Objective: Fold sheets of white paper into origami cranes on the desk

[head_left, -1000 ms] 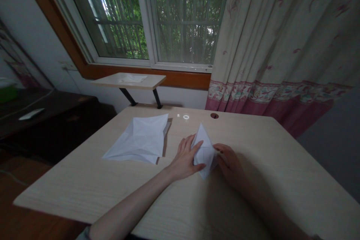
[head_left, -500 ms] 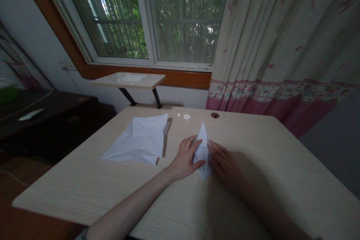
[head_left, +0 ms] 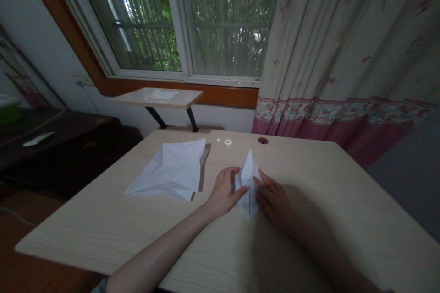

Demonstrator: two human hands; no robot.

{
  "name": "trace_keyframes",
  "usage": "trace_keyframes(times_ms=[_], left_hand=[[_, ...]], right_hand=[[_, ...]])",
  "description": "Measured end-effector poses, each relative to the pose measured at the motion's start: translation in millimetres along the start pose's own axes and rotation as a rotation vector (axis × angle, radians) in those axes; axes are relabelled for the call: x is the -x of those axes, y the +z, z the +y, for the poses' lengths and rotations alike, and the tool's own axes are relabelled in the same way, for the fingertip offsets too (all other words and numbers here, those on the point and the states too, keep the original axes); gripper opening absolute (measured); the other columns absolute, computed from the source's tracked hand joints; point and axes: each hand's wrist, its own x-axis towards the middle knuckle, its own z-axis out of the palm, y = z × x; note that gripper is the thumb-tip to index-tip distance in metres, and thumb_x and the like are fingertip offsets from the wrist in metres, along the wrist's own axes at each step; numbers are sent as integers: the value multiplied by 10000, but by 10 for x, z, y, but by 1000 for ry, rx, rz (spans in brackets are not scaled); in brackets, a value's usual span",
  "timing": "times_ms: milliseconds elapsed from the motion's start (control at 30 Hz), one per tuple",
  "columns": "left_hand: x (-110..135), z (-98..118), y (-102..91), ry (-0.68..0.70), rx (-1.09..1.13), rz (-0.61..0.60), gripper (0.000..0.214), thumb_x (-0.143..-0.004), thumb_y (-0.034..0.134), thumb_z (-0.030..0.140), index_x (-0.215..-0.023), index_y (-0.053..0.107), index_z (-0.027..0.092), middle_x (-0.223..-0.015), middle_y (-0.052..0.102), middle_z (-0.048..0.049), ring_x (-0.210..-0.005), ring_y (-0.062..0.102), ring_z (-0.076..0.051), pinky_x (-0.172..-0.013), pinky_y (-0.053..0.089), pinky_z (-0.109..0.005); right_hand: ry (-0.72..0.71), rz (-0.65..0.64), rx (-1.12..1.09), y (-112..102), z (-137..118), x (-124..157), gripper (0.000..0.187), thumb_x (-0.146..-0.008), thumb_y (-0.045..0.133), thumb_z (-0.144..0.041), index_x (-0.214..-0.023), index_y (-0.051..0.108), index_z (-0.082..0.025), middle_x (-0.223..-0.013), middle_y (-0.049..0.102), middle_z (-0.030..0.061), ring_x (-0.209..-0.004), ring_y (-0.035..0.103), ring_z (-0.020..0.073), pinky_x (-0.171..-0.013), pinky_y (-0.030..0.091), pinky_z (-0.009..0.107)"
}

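A white folded paper (head_left: pixel 248 183), shaped like a narrow kite, lies on the light wooden table (head_left: pixel 309 219) in front of me. My left hand (head_left: pixel 223 193) rests on its left side, fingers curled over the left flap and thumb pointing at the centre crease. My right hand (head_left: pixel 275 199) presses flat on the right flap, fingertips against the centre line. The lower tip of the paper pokes out between both hands.
A stack of creased white sheets (head_left: pixel 172 169) lies to the left on the table. A cable hole (head_left: pixel 263 140) and a small ring (head_left: pixel 228 142) sit near the far edge. Beyond are a small shelf (head_left: pixel 158 97), the window and a curtain (head_left: pixel 343 55).
The right flap, spread wide a second ago, has been folded in to the centre by my right hand, which slid left. My left fingers have curled onto the left flap.
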Motion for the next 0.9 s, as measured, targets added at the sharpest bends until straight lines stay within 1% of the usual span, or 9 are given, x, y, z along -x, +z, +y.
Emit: trace_keyframes(times_ms=[133, 233, 367, 467, 700, 900], left_hand=[[-8, 42, -6, -16, -48, -14, 448, -793, 726, 397, -1114, 496, 187, -1258, 549, -128, -1192, 489, -306, -1048, 372, -487], [-18, 83, -22, -11, -70, -59, 395, -794, 731, 381, -1057, 499, 198, -1265, 559, -118, -1202, 476, -306, -1065, 341, -506], [-24, 106, -30, -5, -101, -102, 397, -800, 728, 349, -1085, 492, 206, -1256, 566, -108, -1218, 466, -304, -1094, 286, -541], [-21, 105, -33, 2, -130, -116, 399, -799, 729, 342, -1096, 497, 211, -1262, 564, -100, -1222, 463, -304, -1106, 260, -551], [-22, 117, -48, 31, -148, -134, 348, -855, 676, 357, -1133, 523, 214, -1266, 572, -87, -1250, 447, -289, -1120, 246, -545], [-19, 104, -43, 64, -200, -157, 306, -897, 630, 388, -1153, 571, 232, -1296, 555, -86, -1284, 421, -297, -1129, 210, -576]], right_hand=[[38, 24, 44, 60, 36, 26, 456, -995, 398, -290, -1452, 411, -295, -1541, 379, 93, -1361, 434, 269, -1040, 465, 496], [49, 41, 60, 94, 59, 39, 446, -990, 407, -290, -1435, 436, -297, -1496, 445, 96, -1352, 445, 271, -1032, 468, 501], [53, 30, 49, 79, 57, 35, 438, -987, 399, -270, -1419, 460, -306, -1399, 556, 71, -1331, 465, 269, -1043, 457, 509], [46, 12, 41, 48, 50, 26, 426, -989, 400, -284, -1407, 478, -309, -1348, 597, 61, -1321, 471, 267, -1043, 455, 506], [33, 18, 43, 49, 61, 34, 401, -1001, 397, -311, -1388, 502, -321, -1369, 576, 65, -1322, 462, 262, -1040, 451, 496], [37, 23, 33, 80, 75, 45, 390, -998, 408, -313, -1374, 513, -339, -1390, 552, 62, -1320, 462, 267, -1032, 454, 508]])
